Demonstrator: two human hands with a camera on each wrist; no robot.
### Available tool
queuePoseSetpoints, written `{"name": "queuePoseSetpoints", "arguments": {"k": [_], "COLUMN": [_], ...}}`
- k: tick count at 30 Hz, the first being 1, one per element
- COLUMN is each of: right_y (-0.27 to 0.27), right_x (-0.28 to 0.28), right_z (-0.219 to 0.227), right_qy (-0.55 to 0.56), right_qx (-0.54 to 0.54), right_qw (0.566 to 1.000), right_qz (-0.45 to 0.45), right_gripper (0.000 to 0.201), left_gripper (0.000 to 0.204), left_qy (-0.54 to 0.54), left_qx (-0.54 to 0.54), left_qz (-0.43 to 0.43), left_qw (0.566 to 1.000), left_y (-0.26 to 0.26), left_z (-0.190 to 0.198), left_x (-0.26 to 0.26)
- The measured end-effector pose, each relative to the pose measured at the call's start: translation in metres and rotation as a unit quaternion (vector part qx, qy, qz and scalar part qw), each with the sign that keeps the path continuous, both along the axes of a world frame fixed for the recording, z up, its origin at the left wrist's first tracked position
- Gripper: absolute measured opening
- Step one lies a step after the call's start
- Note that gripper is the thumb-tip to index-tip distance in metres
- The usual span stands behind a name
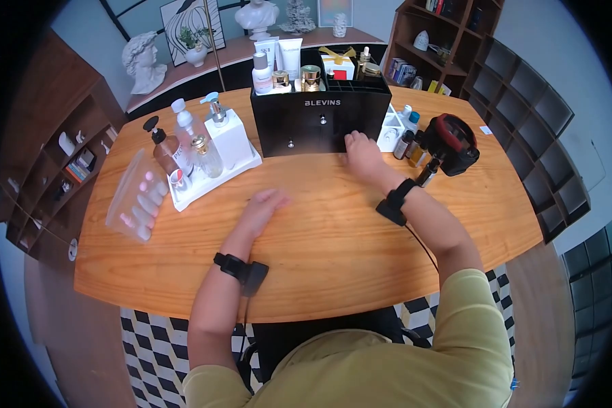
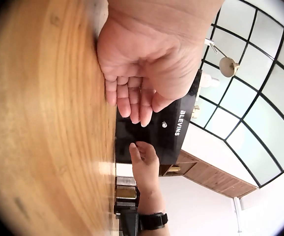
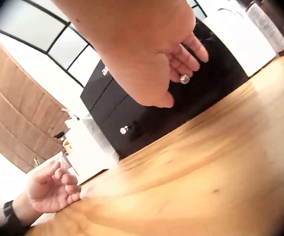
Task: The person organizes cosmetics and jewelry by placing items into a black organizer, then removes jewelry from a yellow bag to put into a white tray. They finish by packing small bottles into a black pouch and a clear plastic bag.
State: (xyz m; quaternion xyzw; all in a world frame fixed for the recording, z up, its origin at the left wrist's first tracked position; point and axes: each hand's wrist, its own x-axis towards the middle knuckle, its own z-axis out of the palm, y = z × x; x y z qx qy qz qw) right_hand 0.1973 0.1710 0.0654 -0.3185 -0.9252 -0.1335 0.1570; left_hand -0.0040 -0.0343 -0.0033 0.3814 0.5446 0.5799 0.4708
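Note:
A black cosmetics organizer (image 1: 304, 126) marked BLEVINS stands at the middle back of the table, its drawers closed, with bottles, tubes and jars on top. My right hand (image 1: 366, 158) reaches to its lower right front. In the right wrist view the fingertips are right at a crystal drawer knob (image 3: 184, 78), with the thumb apart below. Another knob (image 3: 124, 130) shows to the left. My left hand (image 1: 262, 211) holds nothing, its fingers loosely bent and its little-finger side down by the wooden tabletop, in front of the organizer.
At left, a white tray (image 1: 217, 185) bears pump bottles and a glass bottle; beside it leans a clear container (image 1: 132, 204) with pink-capped items. Right of the organizer stand a white holder (image 1: 389, 132), small bottles (image 1: 404, 144) and a black-and-red round object (image 1: 452, 144).

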Motion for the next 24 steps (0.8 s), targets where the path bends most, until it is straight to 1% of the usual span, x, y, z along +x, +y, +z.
{"name": "queuePoseSetpoints", "arguments": {"k": [1, 4, 7, 10, 12, 13, 15, 16, 17, 19, 21, 23, 24], "right_y": [-0.008, -0.028, -0.045, -0.031, -0.032, -0.034, -0.045, -0.06, -0.073, -0.098, -0.112, -0.118, -0.121], "right_x": [-0.007, -0.04, -0.078, -0.105, -0.111, -0.113, -0.107, -0.099, -0.085, -0.065, -0.054, -0.047, -0.045], "right_z": [0.0, -0.004, -0.001, -0.021, -0.027, -0.029, -0.037, -0.033, -0.029, -0.014, -0.013, -0.005, 0.003], "right_qy": [-0.046, -0.042, 0.037, 0.132, 0.107, 0.095, 0.104, 0.108, 0.108, 0.087, 0.087, 0.022, -0.009], "right_qx": [0.005, 0.022, -0.075, -0.115, -0.088, -0.075, -0.048, -0.035, -0.038, -0.068, -0.097, -0.136, -0.155], "right_qw": [0.998, 0.999, 0.991, 0.969, 0.98, 0.985, 0.979, 0.975, 0.971, 0.971, 0.967, 0.97, 0.97], "right_qz": [-0.041, 0.012, 0.103, 0.174, 0.143, 0.127, 0.169, 0.19, 0.208, 0.214, 0.218, 0.199, 0.189], "right_gripper": [0.029, 0.032, 0.025, 0.018, 0.016, 0.016, 0.016, 0.017, 0.016, 0.017, 0.018, 0.017, 0.017], "left_gripper": [0.03, 0.031, 0.031, 0.032, 0.032, 0.032, 0.032, 0.032, 0.032, 0.032, 0.033, 0.034, 0.034], "left_qy": [0.001, 0.016, -0.001, 0.002, 0.009, 0.012, 0.002, -0.004, -0.009, -0.021, 0.022, 0.072, 0.1], "left_qx": [-0.001, -0.012, -0.005, -0.008, -0.011, -0.013, -0.015, -0.016, -0.006, 0.012, 0.002, -0.026, -0.048], "left_qz": [-0.001, 0.002, 0.004, 0.002, 0.001, 0.0, 0.0, 0.001, -0.004, -0.012, -0.039, -0.074, -0.095], "left_qw": [1.0, 1.0, 1.0, 1.0, 1.0, 1.0, 1.0, 1.0, 1.0, 1.0, 0.999, 0.994, 0.989], "left_y": [0.0, -0.001, 0.0, 0.0, 0.001, 0.001, 0.001, 0.0, 0.0, -0.001, -0.003, -0.007, -0.01], "left_z": [0.0, 0.002, 0.0, 0.0, -0.001, -0.001, 0.0, 0.001, 0.003, 0.005, 0.007, 0.013, 0.024], "left_x": [0.0, 0.003, 0.002, 0.0, 0.0, 0.0, 0.002, 0.003, 0.004, 0.006, 0.005, 0.006, 0.009]}}
